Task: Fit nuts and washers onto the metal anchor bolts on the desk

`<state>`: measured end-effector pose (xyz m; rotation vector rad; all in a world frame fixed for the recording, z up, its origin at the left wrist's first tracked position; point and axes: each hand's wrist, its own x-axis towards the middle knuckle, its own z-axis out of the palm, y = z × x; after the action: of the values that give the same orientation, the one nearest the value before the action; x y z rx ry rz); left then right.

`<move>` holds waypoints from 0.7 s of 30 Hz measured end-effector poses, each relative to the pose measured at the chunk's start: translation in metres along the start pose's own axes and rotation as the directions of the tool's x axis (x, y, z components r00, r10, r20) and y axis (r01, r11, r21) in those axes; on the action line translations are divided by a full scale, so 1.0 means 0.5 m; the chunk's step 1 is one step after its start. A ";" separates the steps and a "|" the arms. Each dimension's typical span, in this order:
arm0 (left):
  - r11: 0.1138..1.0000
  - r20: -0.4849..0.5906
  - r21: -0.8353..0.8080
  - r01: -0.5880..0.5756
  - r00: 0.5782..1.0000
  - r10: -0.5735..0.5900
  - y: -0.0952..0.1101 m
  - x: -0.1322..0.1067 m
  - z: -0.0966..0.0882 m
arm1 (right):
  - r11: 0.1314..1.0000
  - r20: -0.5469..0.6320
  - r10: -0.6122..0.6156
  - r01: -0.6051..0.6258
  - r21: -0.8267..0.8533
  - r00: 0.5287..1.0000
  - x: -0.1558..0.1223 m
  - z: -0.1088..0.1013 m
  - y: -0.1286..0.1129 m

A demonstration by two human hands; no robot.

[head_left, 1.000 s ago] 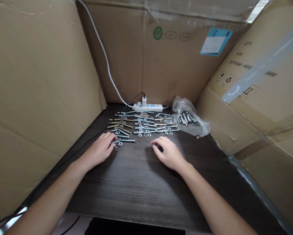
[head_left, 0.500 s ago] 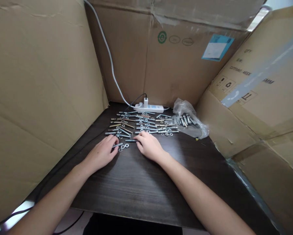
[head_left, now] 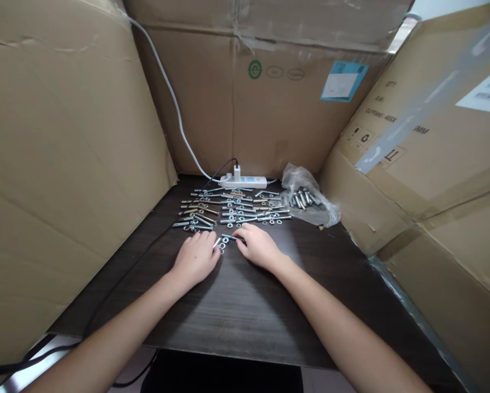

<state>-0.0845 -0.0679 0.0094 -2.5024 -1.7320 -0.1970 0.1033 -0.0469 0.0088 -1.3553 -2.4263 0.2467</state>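
Where the hands meet: a bolt (head_left: 229,237) lies on the dark counter (head_left: 236,311), with loose nuts (head_left: 222,247) just beside it.
Left hand (head_left: 195,257): palm down, grip released, fingertips at the nuts.
Right hand (head_left: 259,248): fingertips on the bolt's end; whether the grip is clenched on it cannot be told.
Behind: rows of hardware (head_left: 232,210), plastic bag (head_left: 306,194), power strip (head_left: 245,180).

A white power strip (head_left: 245,180) lies at the back of the dark table (head_left: 236,316), beside 1 clear plastic bag (head_left: 307,195) of metal parts. Its white cable (head_left: 167,90) climbs the cardboard boxes (head_left: 64,164).
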 end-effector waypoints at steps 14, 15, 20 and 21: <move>0.891 -0.101 -0.342 -0.297 0.955 0.280 0.043 0.129 0.016 | 0.981 -0.168 0.185 -0.171 0.095 0.968 -0.062 -0.050 0.108; 0.873 -0.118 -0.388 -0.296 0.955 0.271 0.040 0.130 0.016 | 0.980 -0.185 0.182 -0.162 0.117 0.966 -0.062 -0.050 0.109; 0.786 -0.225 -0.533 -0.312 0.948 0.224 0.029 0.123 0.009 | 0.975 -0.203 0.176 -0.142 0.171 0.963 -0.062 -0.048 0.093; 0.770 -0.251 -0.551 -0.321 0.944 0.215 0.029 0.121 0.007 | 0.976 -0.197 0.171 -0.138 0.168 0.965 -0.062 -0.048 0.089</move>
<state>-0.0496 -0.0165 0.0156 -2.9868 -1.3596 -1.0432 0.1624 -0.0501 0.0101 -1.4262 -2.0872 0.3056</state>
